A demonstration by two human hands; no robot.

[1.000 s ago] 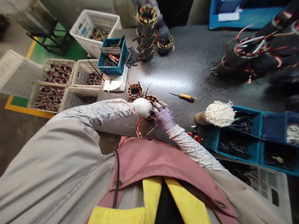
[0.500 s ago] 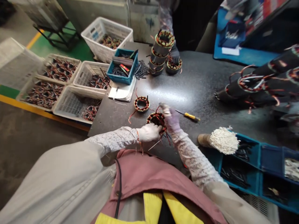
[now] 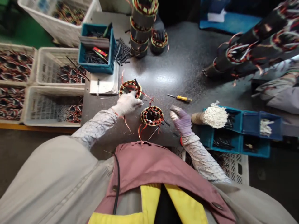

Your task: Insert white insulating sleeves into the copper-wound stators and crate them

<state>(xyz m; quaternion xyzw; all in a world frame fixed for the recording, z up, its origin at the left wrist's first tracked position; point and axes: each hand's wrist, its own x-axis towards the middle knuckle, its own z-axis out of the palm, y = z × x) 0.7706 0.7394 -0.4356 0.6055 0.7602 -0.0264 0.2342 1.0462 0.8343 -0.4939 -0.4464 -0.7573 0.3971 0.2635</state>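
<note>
My left hand: fingers half curled over rim of far wound ring, touching; can't tell if gripping. Ring lies 11 o'clock from near wound ring on table. My right hand, 3 o'clock from near ring: fingers loosely spread, holding nothing.

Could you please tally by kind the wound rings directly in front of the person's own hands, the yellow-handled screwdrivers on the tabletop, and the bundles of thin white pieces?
Wound rings: 2
Yellow-handled screwdriver: 1
White bundle: 1
Total: 4
</note>
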